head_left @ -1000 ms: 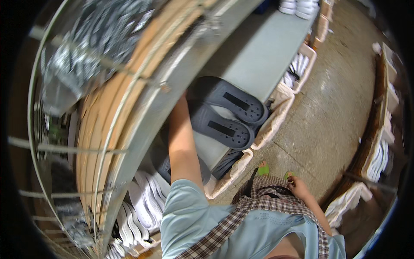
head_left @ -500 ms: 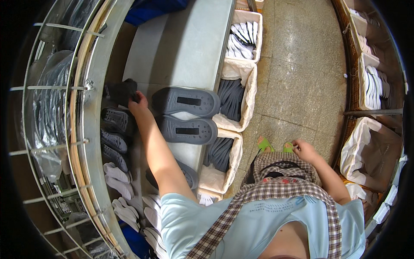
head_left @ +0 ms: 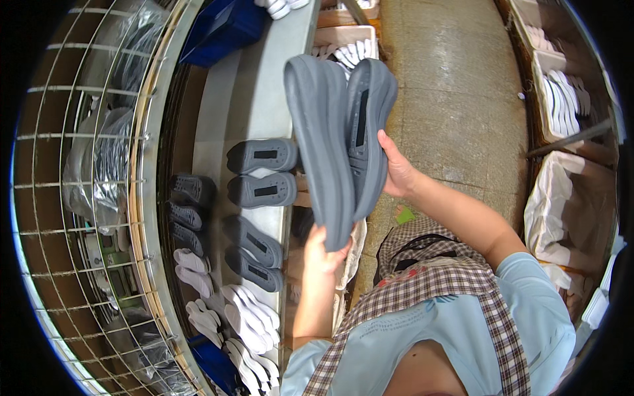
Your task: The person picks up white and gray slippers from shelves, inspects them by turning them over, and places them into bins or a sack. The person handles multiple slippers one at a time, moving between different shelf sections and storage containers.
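A bundle of thick grey shoe soles [head_left: 322, 132] is raised over the bench's right edge. My left hand [head_left: 327, 251] is closed round its lower end. On the right side of the bundle, my right hand [head_left: 399, 168] grips a grey sole with a black rectangular inset [head_left: 363, 125], its thumb along the edge. How many soles are stacked is hard to tell. Left of them, a pair of grey soles [head_left: 264, 171] lies on the metal bench [head_left: 228, 109], heels to the right. Nearer me lies another grey pair [head_left: 254, 254], set at a slant.
Dark soles [head_left: 187, 214] and white soles [head_left: 247, 317] line the bench's left and near parts. A blue bin [head_left: 228, 30] stands at its far end. Wire mesh [head_left: 72, 178] runs along the left. Lined baskets [head_left: 561, 204] flank the walkway [head_left: 449, 99] on the right.
My left hand has come back from the dark item at the bench's far left side. My right hand has risen from near my lap. Both now hold grey soles, and the view has shifted.
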Tool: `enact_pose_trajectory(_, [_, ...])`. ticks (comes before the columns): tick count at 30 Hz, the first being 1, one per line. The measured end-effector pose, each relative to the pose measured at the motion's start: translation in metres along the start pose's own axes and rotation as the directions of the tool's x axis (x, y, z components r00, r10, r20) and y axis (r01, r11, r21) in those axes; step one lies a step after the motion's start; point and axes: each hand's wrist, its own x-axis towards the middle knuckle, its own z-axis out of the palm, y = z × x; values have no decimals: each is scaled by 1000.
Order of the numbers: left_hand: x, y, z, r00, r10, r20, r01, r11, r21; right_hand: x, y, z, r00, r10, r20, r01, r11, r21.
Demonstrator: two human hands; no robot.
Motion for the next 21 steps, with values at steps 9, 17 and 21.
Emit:
enact_pose_trajectory(9, [4,-31,40,979,40,202,-145,828,542,-77,-3,17,997,-64,31,67,989,-128])
enact_pose_trajectory(17, [21,-40,52,976,200,85,-217,903,371,-91,3,55,1000,0,10,5,862,-506])
enact_pose_trajectory(21, [12,-32,45,961,258,101,-277,887,370,-88,24,63,1000,23,-20,-30,837,-546])
